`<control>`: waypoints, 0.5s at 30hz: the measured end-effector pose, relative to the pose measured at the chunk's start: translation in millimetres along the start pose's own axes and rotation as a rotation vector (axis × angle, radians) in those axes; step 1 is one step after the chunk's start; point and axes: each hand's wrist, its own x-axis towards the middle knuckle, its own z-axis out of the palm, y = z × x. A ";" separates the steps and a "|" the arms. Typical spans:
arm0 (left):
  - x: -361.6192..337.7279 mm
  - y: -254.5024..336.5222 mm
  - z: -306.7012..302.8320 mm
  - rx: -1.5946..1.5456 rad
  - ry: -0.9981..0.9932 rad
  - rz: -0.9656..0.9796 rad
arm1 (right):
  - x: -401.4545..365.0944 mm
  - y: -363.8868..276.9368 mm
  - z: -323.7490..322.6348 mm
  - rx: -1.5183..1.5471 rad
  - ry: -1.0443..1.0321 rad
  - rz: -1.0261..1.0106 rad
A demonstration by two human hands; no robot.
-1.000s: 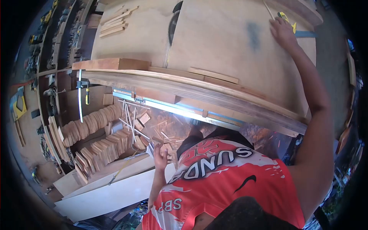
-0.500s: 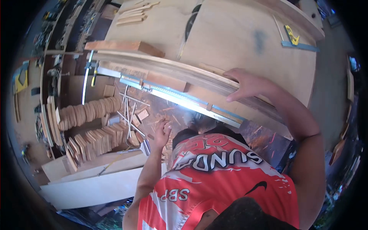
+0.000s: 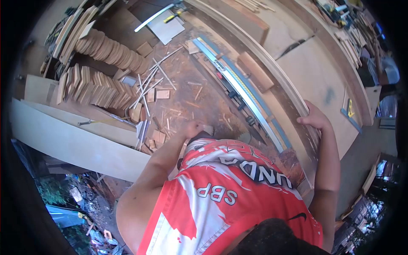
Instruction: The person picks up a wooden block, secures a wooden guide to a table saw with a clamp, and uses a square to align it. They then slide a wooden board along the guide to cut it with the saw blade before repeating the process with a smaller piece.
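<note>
Partly open, right hand touches the table edge.

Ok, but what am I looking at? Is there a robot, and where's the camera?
No robot! It's a person in a red-and-white sleeveless shirt, with two bare hands. The camera sits on their head, looking forward and down.

The right hand rests at the edge of a pale, flat wooden table. On it lie thin, pale wooden strips and a yellow-and-black tool by a blue-grey bar. A dark, narrow saw blade pokes through.

The left hand is near the lap; I can't tell if it holds anything.
</note>
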 end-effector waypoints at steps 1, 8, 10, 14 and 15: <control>8.3 -12.2 -2.7 -0.063 -0.089 -0.036 | -2.8 -5.2 0.0 0.039 0.002 0.043; 34.6 -81.0 -50.1 0.001 -0.052 0.104 | 2.4 29.3 -16.1 0.191 -0.011 0.107; 26.7 -96.8 -73.9 0.115 -0.086 -0.003 | 7.9 60.3 -18.4 0.473 0.145 0.145; 19.1 -196.3 -82.0 0.158 -0.026 0.075 | 4.7 28.2 -8.6 0.397 0.481 0.336; 5.8 -188.9 -90.1 -0.121 -0.040 0.162 | 9.5 35.4 -9.3 0.325 0.454 0.327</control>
